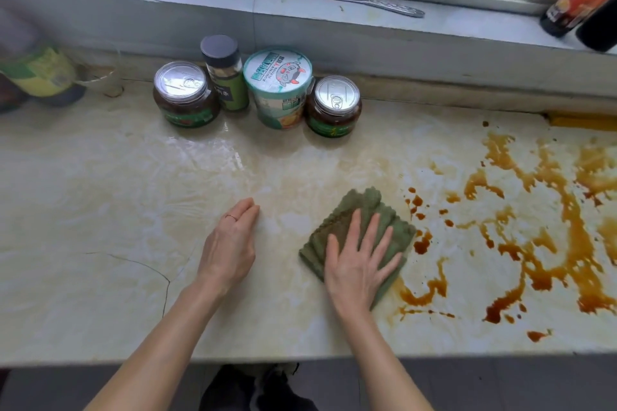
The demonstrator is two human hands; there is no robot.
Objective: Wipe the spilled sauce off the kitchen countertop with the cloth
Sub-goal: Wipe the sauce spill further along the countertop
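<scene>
A folded green cloth (359,210) lies flat on the pale marble countertop (133,210), just left of the spill. My right hand (359,264) presses on it with straight, spread fingers. Brown sauce (534,237) streaks and pools across the right part of the countertop, its nearest drops touching the cloth's right edge. My left hand (232,243) rests on the bare counter to the cloth's left, fingers together, holding nothing.
Against the back wall stand two lidded jars (185,93) (335,105), a spice bottle (225,72) and a paper cup (278,87). Dark bottles (581,0) and a knife (367,0) lie on the window sill. A bottle (40,73) is at far left. The counter's front edge runs below my wrists.
</scene>
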